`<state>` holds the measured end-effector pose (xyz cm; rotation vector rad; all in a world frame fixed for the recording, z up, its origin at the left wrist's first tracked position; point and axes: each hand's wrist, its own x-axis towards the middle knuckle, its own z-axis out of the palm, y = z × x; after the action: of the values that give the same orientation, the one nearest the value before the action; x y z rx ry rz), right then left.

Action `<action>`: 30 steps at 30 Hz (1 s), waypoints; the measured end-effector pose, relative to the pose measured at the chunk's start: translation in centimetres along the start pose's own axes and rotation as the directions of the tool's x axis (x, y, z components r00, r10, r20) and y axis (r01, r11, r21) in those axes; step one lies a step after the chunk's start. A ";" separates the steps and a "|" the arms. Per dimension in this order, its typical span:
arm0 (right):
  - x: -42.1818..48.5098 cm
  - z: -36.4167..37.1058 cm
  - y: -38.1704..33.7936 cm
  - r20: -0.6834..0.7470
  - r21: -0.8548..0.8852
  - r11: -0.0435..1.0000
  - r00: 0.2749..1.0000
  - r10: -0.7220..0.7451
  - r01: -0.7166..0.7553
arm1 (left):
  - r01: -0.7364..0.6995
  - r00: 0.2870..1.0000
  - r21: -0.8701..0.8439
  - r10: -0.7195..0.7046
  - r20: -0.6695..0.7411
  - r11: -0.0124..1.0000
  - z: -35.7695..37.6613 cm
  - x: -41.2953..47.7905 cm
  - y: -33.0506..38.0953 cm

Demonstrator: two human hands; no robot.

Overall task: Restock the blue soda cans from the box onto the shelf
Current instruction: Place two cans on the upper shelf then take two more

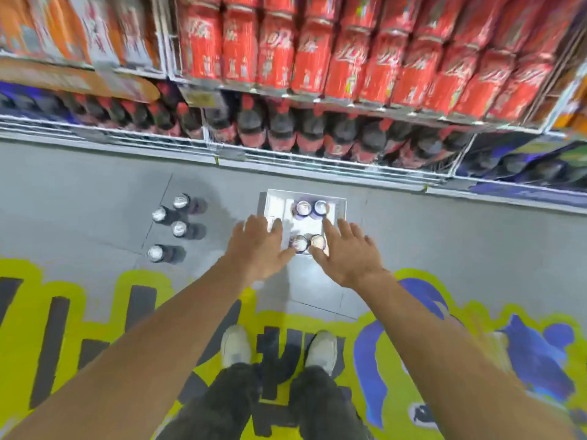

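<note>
1. Two pale shoes (236, 346) are seen at the bottom, planted on a yellow floor graphic (104, 300).
2. Both bare arms are stretched forward and down over the grey floor (444, 236).
3. The left hand (259, 246) is held palm down with the fingers spread and nothing gripped; its thumb lies next to the near left can.
4. The right hand (346, 252) is likewise held flat with the fingers apart and empty, just beside the near right can.
5. Between the hands a white box (273, 203) is set on the floor, with four blue cans (307, 225) standing upright in it: two near, two far.
6. Four more cans (173, 225) are stood upright on the floor, well left of the box.
7. Beyond, the low shelf (317, 161) is filled with dark bottles (279, 128).
8. Above these, red cans (311, 55) are packed in rows; the picture is blurred there.
</note>
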<state>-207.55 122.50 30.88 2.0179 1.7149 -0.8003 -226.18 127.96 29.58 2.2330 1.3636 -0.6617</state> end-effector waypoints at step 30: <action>25.8 27.9 9.9 -0.079 0.193 0.972 0.990 -0.120 0.133 | -0.076 0.997 -0.367 0.078 -0.009 0.927 29.7 28.6 0.1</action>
<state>-200.42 123.33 -7.76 2.1005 1.8837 -0.9922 -219.68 130.15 -11.05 1.9691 1.2693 -0.3486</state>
